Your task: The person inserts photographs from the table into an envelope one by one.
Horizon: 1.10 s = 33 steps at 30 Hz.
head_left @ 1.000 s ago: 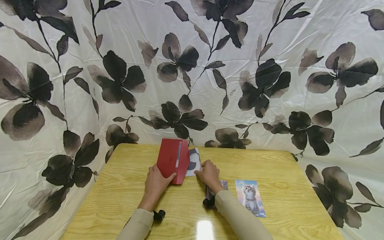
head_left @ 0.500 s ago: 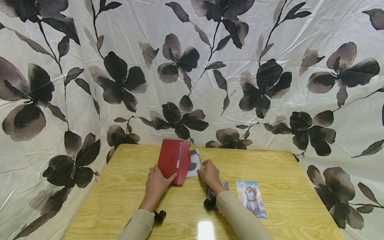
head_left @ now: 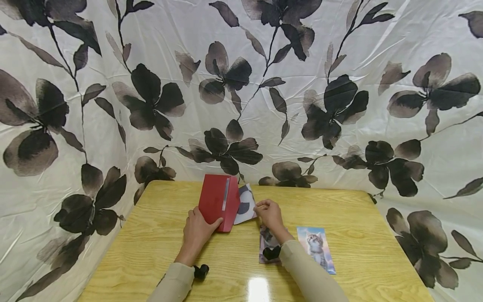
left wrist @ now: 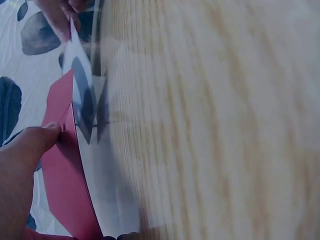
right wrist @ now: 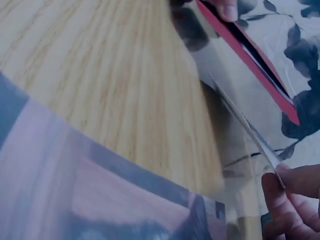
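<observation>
My left hand (head_left: 198, 230) grips a red envelope (head_left: 213, 193) along its lower edge, with the thumb on the front face. The envelope's pointed flap stands out to the right, and a pale strip shows at its opening. Between thumb and fingers, my right hand (head_left: 269, 216) pinches the right edge of a white and grey card (head_left: 247, 205). Seen from the head, the flap overlaps the card's left part. In the right wrist view the card (right wrist: 250, 127) appears edge-on, raised off the table and apart from the envelope (right wrist: 250, 60).
A kitten picture card (head_left: 317, 249) lies on the wooden table (head_left: 128, 239) at the right. Another picture card (head_left: 266, 241) lies under my right wrist, partly hidden. A white cloth with dark flowers (head_left: 286, 126) hangs behind the table.
My right hand has moved slightly right, and the white and grey card has tilted and shifted right with it. The left hand and envelope hold nearly still.
</observation>
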{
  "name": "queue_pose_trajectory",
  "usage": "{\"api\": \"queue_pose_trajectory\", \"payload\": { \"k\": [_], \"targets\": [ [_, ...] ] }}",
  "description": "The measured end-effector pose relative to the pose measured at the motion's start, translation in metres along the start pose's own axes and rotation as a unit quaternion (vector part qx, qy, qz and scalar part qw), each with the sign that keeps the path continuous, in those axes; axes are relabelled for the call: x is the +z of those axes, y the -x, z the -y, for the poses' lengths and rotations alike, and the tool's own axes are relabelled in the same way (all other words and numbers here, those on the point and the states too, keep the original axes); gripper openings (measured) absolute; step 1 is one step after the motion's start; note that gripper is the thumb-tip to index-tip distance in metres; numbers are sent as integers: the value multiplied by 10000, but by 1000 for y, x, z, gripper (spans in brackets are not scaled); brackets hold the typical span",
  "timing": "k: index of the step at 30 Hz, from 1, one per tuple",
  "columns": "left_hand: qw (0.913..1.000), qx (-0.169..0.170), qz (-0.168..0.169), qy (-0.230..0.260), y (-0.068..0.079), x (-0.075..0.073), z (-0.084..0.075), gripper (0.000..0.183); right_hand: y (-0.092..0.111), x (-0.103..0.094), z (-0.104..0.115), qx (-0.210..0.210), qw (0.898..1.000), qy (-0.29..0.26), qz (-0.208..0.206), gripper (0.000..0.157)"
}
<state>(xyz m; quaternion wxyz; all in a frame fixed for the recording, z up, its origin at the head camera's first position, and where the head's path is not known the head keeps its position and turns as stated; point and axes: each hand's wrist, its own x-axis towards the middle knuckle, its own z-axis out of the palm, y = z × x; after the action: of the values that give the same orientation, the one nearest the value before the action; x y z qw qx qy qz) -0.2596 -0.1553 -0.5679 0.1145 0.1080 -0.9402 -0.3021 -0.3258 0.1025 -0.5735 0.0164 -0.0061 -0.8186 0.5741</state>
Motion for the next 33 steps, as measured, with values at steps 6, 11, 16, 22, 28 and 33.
{"api": "queue_pose_trajectory", "payload": {
  "k": [6, 11, 16, 22, 28, 33],
  "targets": [
    [10000, 8, 6, -11, 0, 0, 1, 96, -1, -8, -2, 101, 9999, 54, -11, 22],
    [10000, 22, -16, -17, 1, 0, 0, 96, 1, -14, -1, 146, 9998, -121, -43, 21],
    [10000, 56, -56, -39, 1, 0, 0, 97, 3, -22, 5, 106, 9986, -387, -356, 16],
    [10000, 48, -25, -60, 1, 0, 0, 98, 3, -29, 12, 86, 9956, -623, -697, 13],
    [9999, 96, 5, 31, 2, -3, 2, 97, 11, -29, 17, 58, 9953, -743, -612, 13],
    [9999, 140, 29, 9, 2, -3, 3, 96, 17, -20, 19, -4, 9969, -664, -416, 13]
  ]
}}
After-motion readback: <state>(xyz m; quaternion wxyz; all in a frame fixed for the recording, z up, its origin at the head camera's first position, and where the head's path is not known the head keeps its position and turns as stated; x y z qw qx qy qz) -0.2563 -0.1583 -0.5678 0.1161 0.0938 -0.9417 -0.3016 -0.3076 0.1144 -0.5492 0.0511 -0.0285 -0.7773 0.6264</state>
